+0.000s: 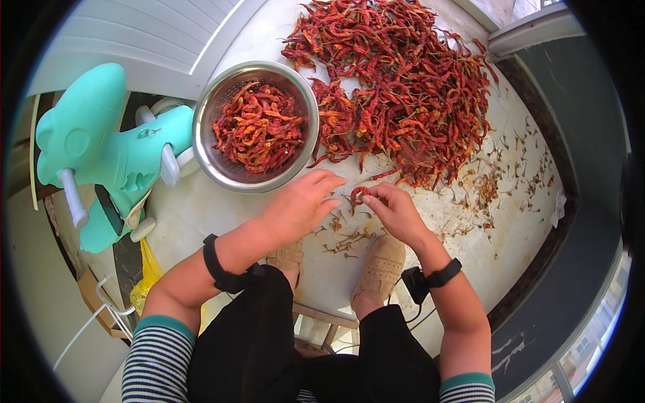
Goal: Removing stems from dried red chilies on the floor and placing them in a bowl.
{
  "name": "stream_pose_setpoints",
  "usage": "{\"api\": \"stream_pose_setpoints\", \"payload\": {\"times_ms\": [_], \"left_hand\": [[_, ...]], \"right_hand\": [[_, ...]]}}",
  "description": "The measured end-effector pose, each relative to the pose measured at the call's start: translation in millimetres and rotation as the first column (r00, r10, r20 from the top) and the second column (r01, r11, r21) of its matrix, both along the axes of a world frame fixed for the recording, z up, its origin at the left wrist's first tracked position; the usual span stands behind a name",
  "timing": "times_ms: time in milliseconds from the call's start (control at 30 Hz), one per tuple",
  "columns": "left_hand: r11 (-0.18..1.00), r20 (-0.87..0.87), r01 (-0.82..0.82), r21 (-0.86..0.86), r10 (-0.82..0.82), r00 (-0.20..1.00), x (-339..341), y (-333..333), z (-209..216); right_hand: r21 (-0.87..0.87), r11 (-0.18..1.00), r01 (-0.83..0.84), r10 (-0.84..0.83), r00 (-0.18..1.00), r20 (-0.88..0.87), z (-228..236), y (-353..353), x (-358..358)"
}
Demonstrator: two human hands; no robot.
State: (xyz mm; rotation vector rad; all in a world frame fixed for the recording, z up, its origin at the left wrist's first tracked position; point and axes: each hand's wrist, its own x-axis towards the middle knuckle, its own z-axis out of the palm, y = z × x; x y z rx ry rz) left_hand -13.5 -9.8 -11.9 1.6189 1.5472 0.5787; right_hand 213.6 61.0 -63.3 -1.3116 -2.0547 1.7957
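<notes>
1. The right hand [396,211] is pinching one curled, dried red chili [359,193] between thumb and fingertips, its grip nearly closed; the chili is hanging over the floor [201,209], between the two hands.
2. The left hand [299,205] is hovering just left of that chili, thumb and fingers parted in a loose curve, and is holding nothing that can be seen.
3. Two dark wrist straps are circling the forearms, one on the left [213,265] and one on the right [445,273].
4. Two tan shoes are resting on the floor at the near side, one left [287,258] and one right [381,269], with a group of loose stems [346,245] lying between them, too many and too small to count exactly.
5. One metal bowl [255,186] is standing to the far left of the hands, holding a heap of red chilies [262,127] too tangled to count.
6. One large chili pile [416,94] is covering the far floor, its pods overlapping beyond counting.
7. More scattered stems [487,191] are lying to the pile's near right.
8. One teal ride-on toy [101,141] is standing left of the bowl, and one yellow bag [149,269] is showing on its near side.
</notes>
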Motion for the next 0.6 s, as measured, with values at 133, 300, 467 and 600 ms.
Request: {"api": "stream_pose_setpoints", "payload": {"times_ms": [133, 300, 467, 600], "left_hand": [[0.996, 0.126, -0.025, -0.082, 0.035, 0.991, 11, -4, -9], [0.994, 0.117, -0.012, -0.110, 0.025, 0.993, 9, -8, -7], [0.984, 0.176, -0.151, -0.095, 0.166, 0.970, -18, 3, 9], [0.895, 0.075, -0.445, 0.034, 0.442, 0.894, -64, 19, 13]], "right_hand": [[-0.113, 0.993, -0.031, 0.017, 0.992, -0.122, 27, -9, -8], [-0.137, 0.985, -0.105, 0.087, 0.988, -0.129, 48, -17, -14], [-0.049, 0.991, -0.122, 0.120, 0.991, -0.055, 51, -19, -11], [-0.066, 0.997, -0.032, 0.031, 0.999, -0.020, 46, -21, -5]]}}
